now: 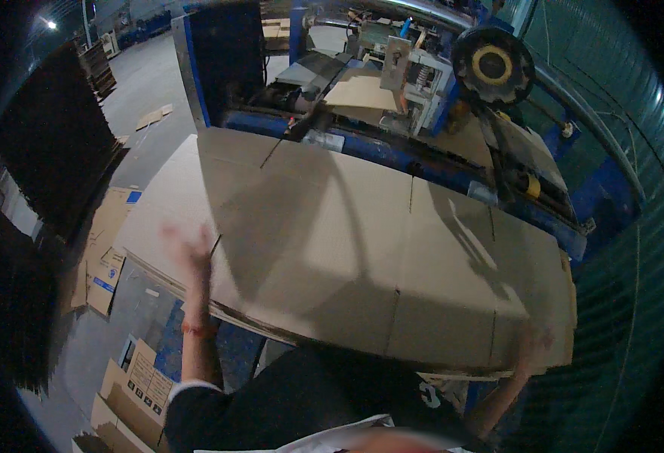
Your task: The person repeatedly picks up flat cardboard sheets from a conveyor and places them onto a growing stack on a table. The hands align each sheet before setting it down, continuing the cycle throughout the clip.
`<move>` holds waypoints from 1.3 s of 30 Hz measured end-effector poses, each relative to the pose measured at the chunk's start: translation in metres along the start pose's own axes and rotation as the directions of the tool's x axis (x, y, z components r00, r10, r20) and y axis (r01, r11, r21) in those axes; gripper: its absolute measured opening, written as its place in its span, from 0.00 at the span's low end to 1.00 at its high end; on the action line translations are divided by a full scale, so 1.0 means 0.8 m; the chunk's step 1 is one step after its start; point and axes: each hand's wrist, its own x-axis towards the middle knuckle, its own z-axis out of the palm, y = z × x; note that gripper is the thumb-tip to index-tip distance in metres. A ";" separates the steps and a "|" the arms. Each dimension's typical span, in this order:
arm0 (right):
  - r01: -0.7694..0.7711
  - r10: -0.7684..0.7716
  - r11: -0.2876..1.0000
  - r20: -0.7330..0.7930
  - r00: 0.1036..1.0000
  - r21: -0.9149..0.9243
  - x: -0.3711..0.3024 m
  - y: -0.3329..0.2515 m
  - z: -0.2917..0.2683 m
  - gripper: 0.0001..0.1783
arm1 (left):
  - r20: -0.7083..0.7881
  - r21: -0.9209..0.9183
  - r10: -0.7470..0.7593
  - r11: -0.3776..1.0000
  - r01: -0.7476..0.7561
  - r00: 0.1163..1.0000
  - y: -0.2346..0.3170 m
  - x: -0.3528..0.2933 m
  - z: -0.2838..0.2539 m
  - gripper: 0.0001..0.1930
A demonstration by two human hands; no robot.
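A large, flat brown cardboard sheet (324,241) with dark slots and crease lines lies in front of me, on top of a stack whose layered edges show at the near side. Over its left end is my left hand (188,248), blurred, with its fingers apart and nothing seen in them. An orange-red band circles that wrist. My right hand (532,343) is at the sheet's near right corner. Motion smears its fingers, so I cannot tell whether they grip the edge. Shadows fall across the sheet.
Beyond the sheet stands a blue machine (392,147) with rollers and a black wheel (492,66). A tall dark stack (52,140) rises at left. Printed cardboard pieces (113,249) lie on the floor, and cut cardboard (139,389) sits at lower left. A green corrugated wall (619,325) bounds the right.
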 end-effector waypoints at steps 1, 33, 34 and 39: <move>-0.113 0.114 0.993 0.028 0.993 -0.029 -0.021 0.029 -0.003 0.27 | 0.010 0.043 -0.190 0.981 0.190 0.982 -0.034 -0.003 -0.028 0.36; 0.013 0.462 0.250 -0.131 0.877 0.968 0.064 0.068 -0.066 0.24 | 0.274 -0.753 -0.117 0.592 0.288 0.955 -0.064 0.102 -0.067 0.20; 0.083 0.382 0.318 -0.208 0.900 0.944 0.049 0.032 -0.093 0.23 | 0.259 -0.739 -0.158 0.602 0.301 0.953 -0.070 0.085 -0.071 0.19; 0.025 0.171 0.874 -0.355 0.919 0.486 -0.104 -0.124 -0.109 0.21 | 0.341 -0.554 0.185 0.832 0.038 0.922 -0.053 -0.018 -0.113 0.15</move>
